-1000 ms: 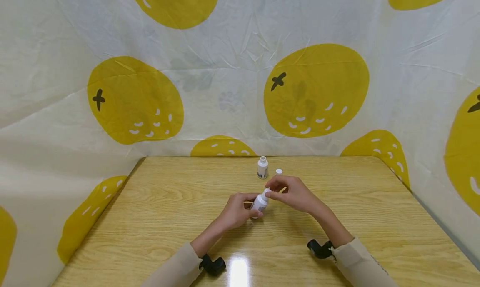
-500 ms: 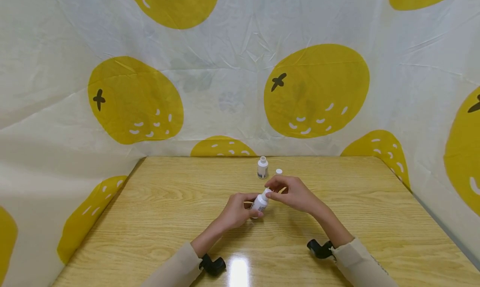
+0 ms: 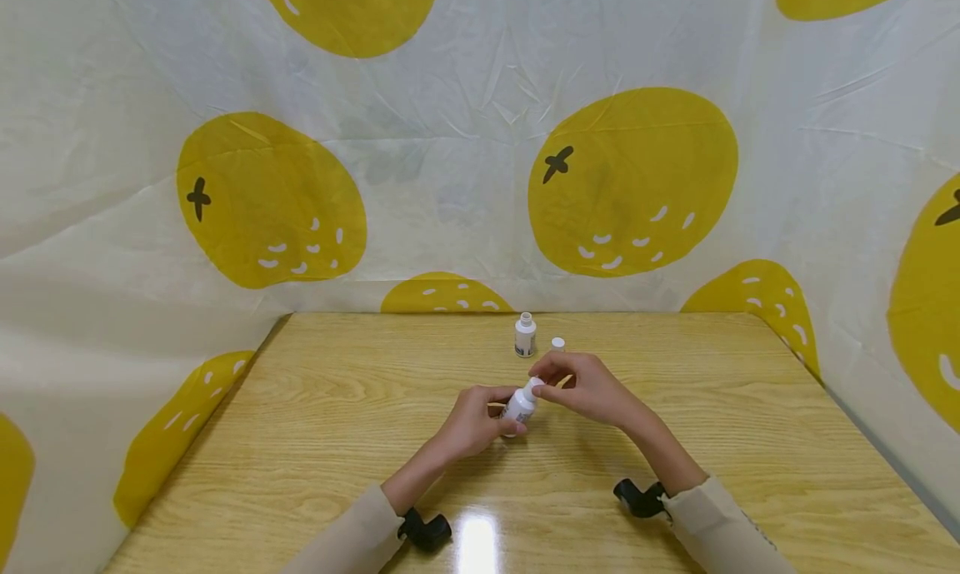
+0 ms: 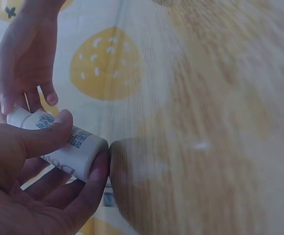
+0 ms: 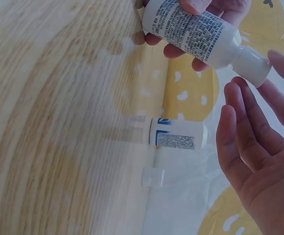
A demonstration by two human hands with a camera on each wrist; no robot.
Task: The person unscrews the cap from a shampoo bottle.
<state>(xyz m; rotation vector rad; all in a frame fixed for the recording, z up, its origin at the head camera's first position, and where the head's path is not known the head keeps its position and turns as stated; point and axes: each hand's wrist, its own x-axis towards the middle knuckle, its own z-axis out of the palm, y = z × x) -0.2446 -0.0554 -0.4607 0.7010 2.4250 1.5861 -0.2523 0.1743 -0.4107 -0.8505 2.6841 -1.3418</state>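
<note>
My left hand [image 3: 472,424] grips a small white plastic bottle [image 5: 188,34] with dark print, thumb on one side and fingers round the other. The bottle leans, its top toward my right hand [image 3: 592,386]. A white screw cap [image 5: 252,67] sits at its neck, pinched between my right thumb and fingertips. In the left wrist view the base of the held bottle [image 4: 71,142] is close over the tabletop. Behind the hands a second white bottle [image 3: 525,338] stands upright with its threaded neck bare. A loose white cap [image 3: 558,343] lies just right of it.
The wooden table [image 3: 337,407] reaches back to a pale cloth [image 3: 450,174] printed with yellow fruit, which also hangs along both sides. Black wrist mounts [image 3: 426,531] are at both beige sleeve cuffs. A bright light reflection shows on the table's near part.
</note>
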